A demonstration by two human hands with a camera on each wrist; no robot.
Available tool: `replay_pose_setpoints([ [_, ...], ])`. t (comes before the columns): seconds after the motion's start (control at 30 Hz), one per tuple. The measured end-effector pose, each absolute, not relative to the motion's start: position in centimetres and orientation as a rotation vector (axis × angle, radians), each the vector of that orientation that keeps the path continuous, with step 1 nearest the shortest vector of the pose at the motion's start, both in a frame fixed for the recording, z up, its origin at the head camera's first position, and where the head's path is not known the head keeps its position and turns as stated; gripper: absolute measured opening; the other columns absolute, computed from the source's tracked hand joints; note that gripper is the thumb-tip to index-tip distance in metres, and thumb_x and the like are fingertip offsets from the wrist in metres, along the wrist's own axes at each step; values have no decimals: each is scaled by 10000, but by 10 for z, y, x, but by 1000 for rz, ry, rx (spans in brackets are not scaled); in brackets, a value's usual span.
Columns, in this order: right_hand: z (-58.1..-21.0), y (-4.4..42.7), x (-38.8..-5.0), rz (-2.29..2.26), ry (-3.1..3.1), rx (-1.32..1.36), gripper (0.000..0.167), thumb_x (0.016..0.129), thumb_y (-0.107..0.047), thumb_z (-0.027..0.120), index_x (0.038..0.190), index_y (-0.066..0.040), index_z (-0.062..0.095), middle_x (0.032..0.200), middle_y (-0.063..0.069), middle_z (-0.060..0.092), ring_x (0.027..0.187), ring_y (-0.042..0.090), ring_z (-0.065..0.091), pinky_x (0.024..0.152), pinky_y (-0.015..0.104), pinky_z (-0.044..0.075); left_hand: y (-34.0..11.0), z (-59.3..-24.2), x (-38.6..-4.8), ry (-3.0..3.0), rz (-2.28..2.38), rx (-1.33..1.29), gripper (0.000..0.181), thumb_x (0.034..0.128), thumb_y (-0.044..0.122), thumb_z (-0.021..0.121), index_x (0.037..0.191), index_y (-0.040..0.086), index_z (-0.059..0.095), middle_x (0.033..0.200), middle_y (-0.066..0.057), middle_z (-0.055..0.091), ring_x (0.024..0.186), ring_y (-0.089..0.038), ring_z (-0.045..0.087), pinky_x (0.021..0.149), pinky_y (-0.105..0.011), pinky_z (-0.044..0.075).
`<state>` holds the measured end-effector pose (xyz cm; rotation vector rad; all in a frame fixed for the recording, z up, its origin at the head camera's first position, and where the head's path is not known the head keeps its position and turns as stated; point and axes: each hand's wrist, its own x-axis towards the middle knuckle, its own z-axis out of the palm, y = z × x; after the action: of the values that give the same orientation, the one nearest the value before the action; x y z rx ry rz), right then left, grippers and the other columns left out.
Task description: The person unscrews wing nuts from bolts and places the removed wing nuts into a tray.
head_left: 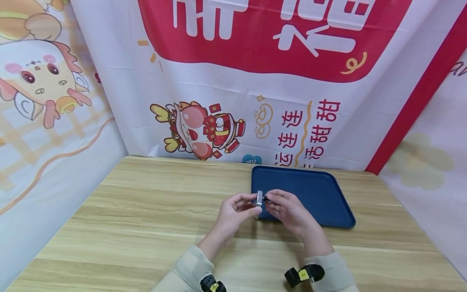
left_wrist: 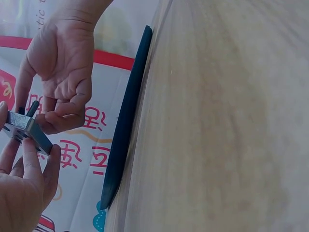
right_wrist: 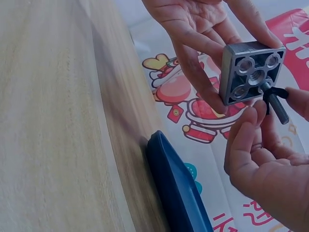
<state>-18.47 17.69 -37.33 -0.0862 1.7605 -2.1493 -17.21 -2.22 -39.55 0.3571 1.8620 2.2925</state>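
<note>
A square grey metal block point(right_wrist: 255, 76) with round holes in its face is held up above the table by my left hand point(head_left: 233, 209), fingers and thumb on its edges. From a corner hole a threaded bolt point(right_wrist: 279, 110) sticks out towards my right hand point(head_left: 290, 213). Around the bolt, close to the block, sits a small black wing nut point(right_wrist: 276, 92). The thumb and fingertips of my right hand pinch the nut, as the right wrist view shows. In the left wrist view the bolt's end points past the right fingers.
Behind the hands a dark blue tray point(head_left: 313, 194) lies on the wood-grain table point(head_left: 146, 219). A printed cloth point(head_left: 204, 85) hangs along the table's far edge, and another patterned cloth point(head_left: 47, 97) covers the left side.
</note>
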Motion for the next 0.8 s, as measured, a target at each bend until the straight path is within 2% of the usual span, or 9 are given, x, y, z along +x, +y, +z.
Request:
replay_pose_setpoints([
  [0.13,-374,178,-185,-2152,1777,-116,41,985,-162,617,1018,-142,632,971,-45,662,883,88,632,906,220,545,-22,-396,-172,1851,2298,352,371,879,91,752,1219,1,637,1307,-128,669,1135,-240,656,923,-302,582],
  [0.37,-375,179,-185,-2099,1875,-171,170,960,-106,642,1115,-122,578,1001,-48,645,924,111,622,903,226,544,-22,-396,-172,1851,2293,353,373,882,98,750,1224,4,633,1312,-129,666,1149,-250,649,926,-303,581],
  [0.5,-376,178,-185,-2058,1937,-206,235,945,-101,667,1156,-103,566,1072,-36,647,944,124,618,920,244,536,-23,-396,-172,1849,2294,354,371,884,94,747,1224,4,632,1314,-130,664,1147,-246,651,923,-304,583],
  [0.8,-376,177,-184,-2011,2025,-181,258,937,-89,670,1174,-71,569,1077,-24,645,971,177,611,933,287,528,-23,-396,-172,1843,2297,350,370,881,87,748,1221,2,632,1306,-131,669,1143,-247,653,913,-305,587],
])
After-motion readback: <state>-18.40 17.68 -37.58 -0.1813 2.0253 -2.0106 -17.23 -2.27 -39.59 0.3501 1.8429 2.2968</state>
